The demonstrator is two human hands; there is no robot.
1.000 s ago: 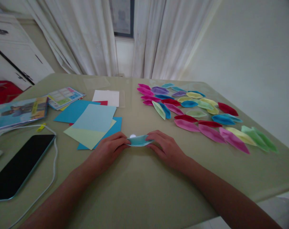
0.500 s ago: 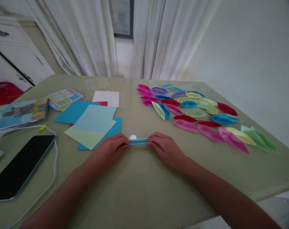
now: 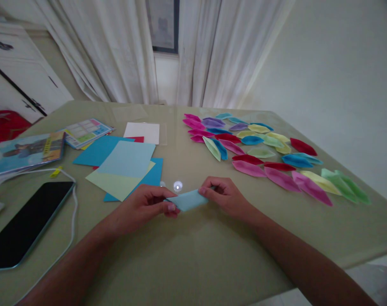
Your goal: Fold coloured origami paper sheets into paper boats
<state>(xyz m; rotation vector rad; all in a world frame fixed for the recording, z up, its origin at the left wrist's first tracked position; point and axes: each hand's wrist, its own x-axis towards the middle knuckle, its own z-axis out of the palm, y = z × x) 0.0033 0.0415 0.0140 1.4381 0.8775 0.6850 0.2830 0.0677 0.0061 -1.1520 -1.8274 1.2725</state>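
Above the table (image 3: pixel 187 259), both hands (image 3: pixel 227 197) pinch folded light-blue paper (image 3: pixel 189 201).

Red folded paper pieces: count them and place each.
4, all beyond the right hand: the leftmost piece, the rightmost piece, and, between them, the middle-left piece and the middle-right piece. Overlaps may hide more.

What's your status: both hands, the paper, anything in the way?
Left hand, right hand: pinching opposite ends of light blue paper. Paper folded narrow. Nothing seen blocking it; loose sheets just beyond left hand.
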